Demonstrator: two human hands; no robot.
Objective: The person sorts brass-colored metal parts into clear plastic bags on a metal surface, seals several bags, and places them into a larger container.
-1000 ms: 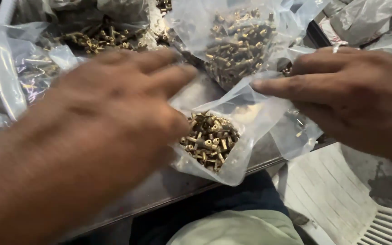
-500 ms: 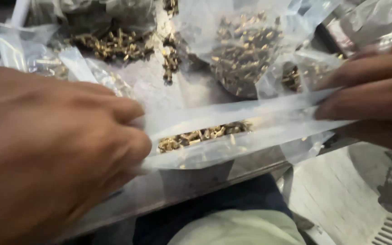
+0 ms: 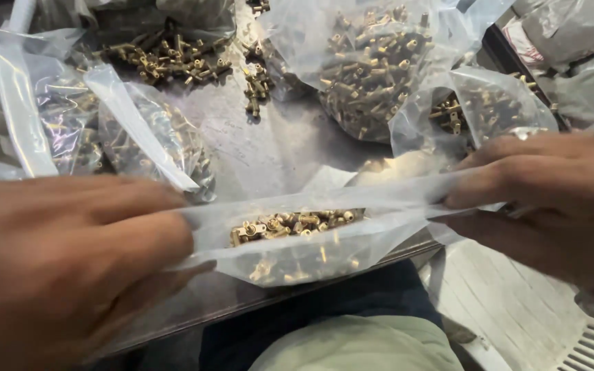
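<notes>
Clear plastic bag (image 3: 311, 240) of small brass fittings (image 3: 290, 225), left hand (image 3: 70, 268) and right hand (image 3: 551, 199) pinching its ends

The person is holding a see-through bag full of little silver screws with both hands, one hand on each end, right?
Almost. The small parts inside the clear bag are gold-coloured, like brass, not silver. The head view shows it. The left hand and right hand do hold the two ends.

1. The left hand (image 3: 70, 268) was blurred and cut off by the left and bottom edges
2. The right hand (image 3: 551, 199) ran off the right edge
3. The brass fittings (image 3: 290, 225) inside the clear bag (image 3: 311, 240) were too small to identify
</notes>
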